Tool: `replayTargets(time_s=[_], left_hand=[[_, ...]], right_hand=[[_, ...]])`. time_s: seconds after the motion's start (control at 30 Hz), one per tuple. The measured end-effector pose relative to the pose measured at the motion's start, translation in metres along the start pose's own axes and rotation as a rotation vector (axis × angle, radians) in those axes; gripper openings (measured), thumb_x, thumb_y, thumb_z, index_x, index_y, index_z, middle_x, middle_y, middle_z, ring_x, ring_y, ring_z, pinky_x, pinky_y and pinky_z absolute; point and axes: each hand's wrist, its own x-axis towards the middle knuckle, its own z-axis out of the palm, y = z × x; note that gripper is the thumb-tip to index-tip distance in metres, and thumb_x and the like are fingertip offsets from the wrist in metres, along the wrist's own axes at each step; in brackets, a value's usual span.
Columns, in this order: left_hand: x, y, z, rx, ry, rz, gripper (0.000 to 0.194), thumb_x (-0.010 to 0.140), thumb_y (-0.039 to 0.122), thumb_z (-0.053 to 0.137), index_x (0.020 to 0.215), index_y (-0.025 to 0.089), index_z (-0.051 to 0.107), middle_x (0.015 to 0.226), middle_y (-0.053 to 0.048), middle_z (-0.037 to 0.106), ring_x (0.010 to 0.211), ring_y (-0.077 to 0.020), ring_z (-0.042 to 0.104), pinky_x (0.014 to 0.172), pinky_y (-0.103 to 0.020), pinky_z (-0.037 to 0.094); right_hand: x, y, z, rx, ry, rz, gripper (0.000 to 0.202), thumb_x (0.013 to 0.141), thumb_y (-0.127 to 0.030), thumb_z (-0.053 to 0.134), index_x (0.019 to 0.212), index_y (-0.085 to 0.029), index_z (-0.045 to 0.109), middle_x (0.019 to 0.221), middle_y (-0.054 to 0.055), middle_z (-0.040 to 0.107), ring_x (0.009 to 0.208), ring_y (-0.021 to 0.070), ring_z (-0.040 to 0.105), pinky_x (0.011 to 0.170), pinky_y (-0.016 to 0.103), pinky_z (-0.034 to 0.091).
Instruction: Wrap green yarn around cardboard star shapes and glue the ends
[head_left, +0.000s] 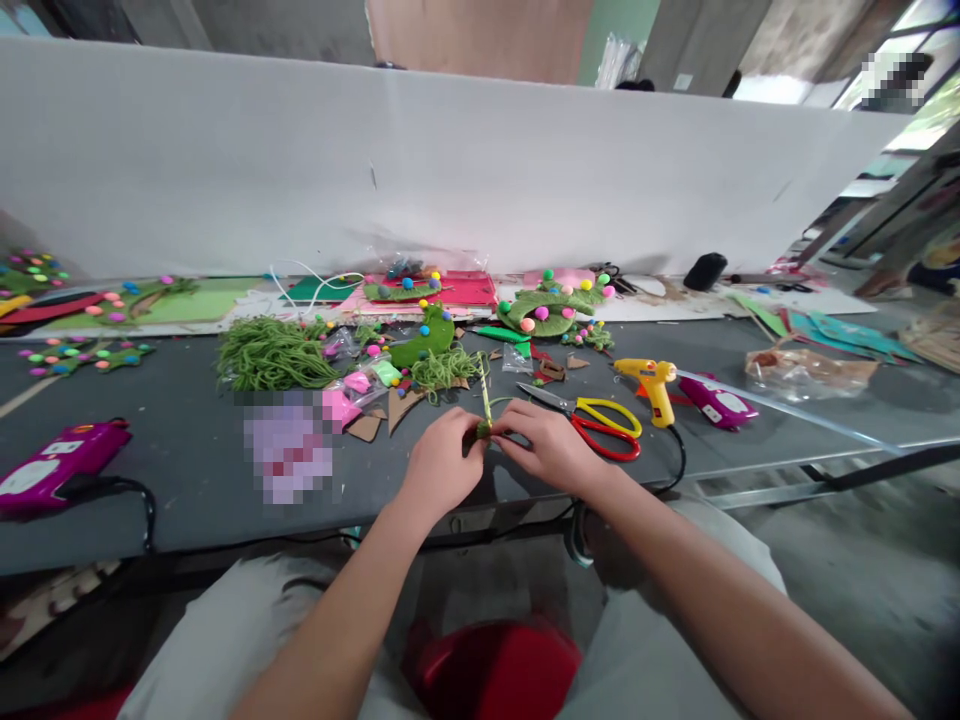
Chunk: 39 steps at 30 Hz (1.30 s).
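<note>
Close together over the table's front edge, both my hands are closed in a pinch. My left hand (448, 458) grips the lower end of a slim pale yellow-green stick (486, 392), which points up and away from me. Dark green yarn (482, 430) is bunched around the stick's base, between the fingertips. My right hand (546, 442) pinches at the same spot from the right, seemingly on the yarn; its fingertips are partly hidden. Just beyond the stick lies a loose tangle of green yarn (444, 370). Scissors (600, 418) with yellow and red handles rest beside my right hand.
A yellow glue gun (651, 385) with a black cord lies at right, near a purple device (718, 402). Another purple device (60, 465) sits far left. A large yarn pile (274, 355), felt shapes with pom-poms (547, 312) and cardboard scraps (405, 408) cover the middle.
</note>
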Motion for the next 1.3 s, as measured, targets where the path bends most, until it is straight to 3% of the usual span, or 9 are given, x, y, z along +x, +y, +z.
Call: replayTargets(time_s=[0.17, 0.43, 0.83, 0.97, 1.07, 1.13, 1.2, 1.3], left_hand=[[-0.001, 0.0, 0.0, 0.053, -0.049, 0.027, 0.013, 0.088, 0.013, 0.056, 0.092, 0.019, 0.067, 0.093, -0.005, 0.065, 0.086, -0.0207, 0.061, 0.074, -0.031, 0.044], [-0.004, 0.002, 0.001, 0.181, -0.099, 0.095, 0.017, 0.088, 0.009, 0.05, 0.089, 0.02, 0.063, 0.093, -0.005, 0.061, 0.086, -0.0209, 0.061, 0.071, -0.031, 0.04], [-0.004, -0.002, 0.001, 0.259, -0.106, 0.097, 0.02, 0.089, 0.008, 0.047, 0.089, 0.021, 0.062, 0.094, -0.004, 0.061, 0.085, -0.021, 0.061, 0.069, -0.032, 0.038], [-0.004, -0.001, 0.0, 0.266, -0.093, 0.086, 0.018, 0.09, 0.011, 0.049, 0.091, 0.023, 0.063, 0.097, -0.003, 0.063, 0.088, -0.0214, 0.063, 0.068, -0.031, 0.039], [-0.003, 0.002, -0.002, 0.264, -0.076, 0.072, 0.019, 0.09, 0.011, 0.049, 0.094, 0.024, 0.063, 0.1, -0.003, 0.064, 0.092, -0.0217, 0.063, 0.07, -0.031, 0.04], [-0.003, 0.005, -0.003, 0.252, -0.072, 0.066, 0.02, 0.092, 0.012, 0.048, 0.098, 0.024, 0.063, 0.103, -0.003, 0.065, 0.095, -0.0215, 0.064, 0.073, -0.03, 0.042], [-0.004, 0.007, -0.003, 0.237, -0.077, 0.065, 0.02, 0.093, 0.013, 0.048, 0.1, 0.025, 0.063, 0.106, -0.002, 0.066, 0.097, -0.0211, 0.064, 0.075, -0.03, 0.043], [-0.005, 0.007, -0.002, 0.222, -0.1, 0.062, 0.019, 0.092, 0.013, 0.05, 0.098, 0.025, 0.064, 0.104, -0.002, 0.067, 0.095, -0.0205, 0.065, 0.074, -0.029, 0.043]], right_hand=[[0.001, 0.004, -0.001, 0.043, 0.024, 0.032, 0.003, 0.096, -0.022, 0.064, 0.096, -0.02, 0.065, 0.096, 0.004, 0.064, 0.087, 0.0158, 0.061, 0.076, 0.026, 0.047], [0.0, 0.009, 0.001, 0.063, -0.065, 0.041, 0.004, 0.096, -0.02, 0.062, 0.095, -0.019, 0.066, 0.092, 0.003, 0.065, 0.084, 0.016, 0.061, 0.075, 0.027, 0.045], [0.004, 0.01, 0.01, 0.024, -0.08, 0.072, 0.006, 0.095, -0.018, 0.061, 0.095, -0.016, 0.067, 0.094, 0.006, 0.067, 0.085, 0.0175, 0.061, 0.074, 0.028, 0.044], [0.006, 0.01, 0.002, 0.049, -0.093, 0.066, 0.01, 0.092, -0.027, 0.069, 0.095, -0.019, 0.071, 0.092, 0.003, 0.071, 0.083, 0.0158, 0.064, 0.074, 0.026, 0.047], [0.019, 0.027, -0.013, 0.037, -0.056, 0.119, 0.02, 0.093, -0.037, 0.07, 0.103, -0.02, 0.072, 0.101, 0.004, 0.073, 0.096, 0.0164, 0.067, 0.086, 0.027, 0.051], [0.034, 0.052, -0.024, -0.018, 0.01, 0.231, 0.021, 0.099, -0.034, 0.061, 0.11, -0.018, 0.07, 0.112, 0.007, 0.071, 0.105, 0.0176, 0.066, 0.095, 0.032, 0.052], [0.054, 0.082, -0.034, -0.1, 0.053, 0.373, 0.029, 0.101, -0.034, 0.058, 0.122, -0.015, 0.064, 0.121, 0.009, 0.068, 0.106, 0.0206, 0.067, 0.092, 0.041, 0.056], [0.081, 0.124, -0.042, -0.227, 0.038, 0.523, 0.037, 0.098, -0.037, 0.063, 0.13, -0.017, 0.061, 0.13, 0.01, 0.063, 0.11, 0.0234, 0.066, 0.093, 0.045, 0.058]])
